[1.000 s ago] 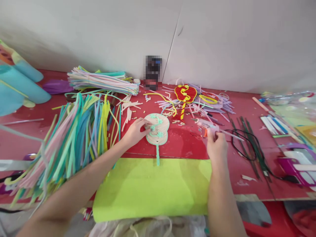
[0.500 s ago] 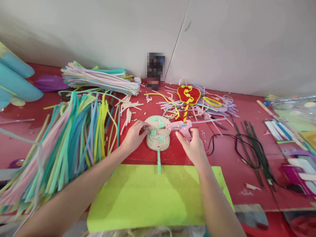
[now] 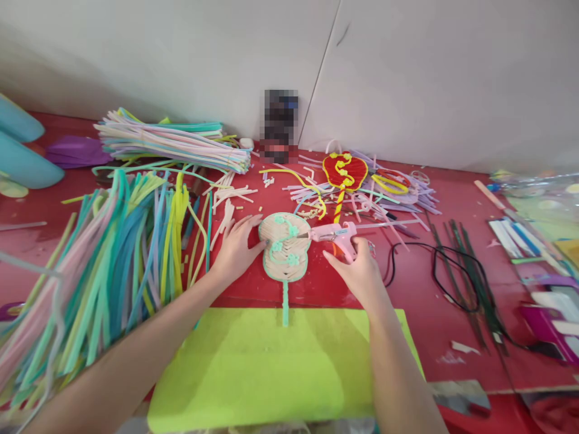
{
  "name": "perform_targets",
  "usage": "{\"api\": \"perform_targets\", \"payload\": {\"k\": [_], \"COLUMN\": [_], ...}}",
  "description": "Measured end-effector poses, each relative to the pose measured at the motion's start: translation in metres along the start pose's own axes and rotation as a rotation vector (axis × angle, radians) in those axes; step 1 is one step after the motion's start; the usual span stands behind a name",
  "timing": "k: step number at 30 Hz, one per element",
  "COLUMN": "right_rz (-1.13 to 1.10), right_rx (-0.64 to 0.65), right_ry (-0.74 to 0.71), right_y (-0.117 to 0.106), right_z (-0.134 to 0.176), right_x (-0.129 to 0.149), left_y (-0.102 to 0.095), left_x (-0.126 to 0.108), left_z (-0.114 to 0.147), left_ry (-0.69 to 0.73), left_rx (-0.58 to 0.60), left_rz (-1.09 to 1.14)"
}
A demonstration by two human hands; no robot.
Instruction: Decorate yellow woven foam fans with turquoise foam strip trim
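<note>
A pale fan [image 3: 294, 241] with a mint-green rim, mint flowers and curling stems lies in front of me, its mint handle [image 3: 285, 304] pointing toward me. My left hand [image 3: 237, 248] is at the fan's left edge, thumb and fingers apart, the thumb tip against the rim. In my right hand [image 3: 362, 274] is a pink hot glue gun [image 3: 332, 232], gripped by its handle. Its nozzle points left over the fan's right side, near the middle. A clear glue stick [image 3: 384, 225] sticks out of the gun's back.
Bundles of coloured pipe cleaners [image 3: 131, 241] fill the left side. A lime-green mat [image 3: 271, 367] covers the near edge. Behind lies a red and yellow fan [image 3: 345, 172] beside scissors [image 3: 391, 182] and loose stems. A black cord [image 3: 434, 271] loops at right. A phone-like dark object [image 3: 279, 123] leans on the wall.
The left thumb and fingers have spread farther apart at the fan's edge. The glue gun stays in the right hand, its nozzle still over the fan. The whole view has shifted slightly.
</note>
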State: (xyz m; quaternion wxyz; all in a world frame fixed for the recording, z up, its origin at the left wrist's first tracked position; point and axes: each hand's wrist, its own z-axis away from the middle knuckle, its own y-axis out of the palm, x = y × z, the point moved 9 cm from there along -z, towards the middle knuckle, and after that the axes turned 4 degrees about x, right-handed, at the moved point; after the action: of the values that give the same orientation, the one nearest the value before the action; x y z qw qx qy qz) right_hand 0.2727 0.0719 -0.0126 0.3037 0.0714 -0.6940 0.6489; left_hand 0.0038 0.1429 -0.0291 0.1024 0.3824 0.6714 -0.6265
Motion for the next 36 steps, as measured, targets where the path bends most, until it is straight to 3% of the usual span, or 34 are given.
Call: {"api": "perform_targets", "payload": {"k": [9,12,18,27,36], "right_rz": [-0.089,-0.094,-0.07,-0.095,-0.083], "right_rx": [-0.079,-0.056,-0.052,-0.057,-0.022], "right_ry": [0.076,0.07,0.061,0.073,0.09], "right_y": [-0.026,-0.023,-0.018,-0.017,-0.011], "right_z": [-0.007,-0.007,-0.005,-0.007,-0.007], "right_x": [-0.022,-0.02,-0.016,-0.019,-0.021], "left_y": [0.002,0.001,-0.016,0.009,0.008], "left_x": [-0.008,-0.008,-0.019,-0.023,-0.018], "left_z": [0.003,0.005,0.007,0.012,0.008], "left_ry": [0.033,0.037,0.027,-0.077,-0.117], "left_rx": [0.069,0.083,-0.033,0.139,0.13], "left_rz": [0.045,0.034,-0.009,0.058,0.108]}}
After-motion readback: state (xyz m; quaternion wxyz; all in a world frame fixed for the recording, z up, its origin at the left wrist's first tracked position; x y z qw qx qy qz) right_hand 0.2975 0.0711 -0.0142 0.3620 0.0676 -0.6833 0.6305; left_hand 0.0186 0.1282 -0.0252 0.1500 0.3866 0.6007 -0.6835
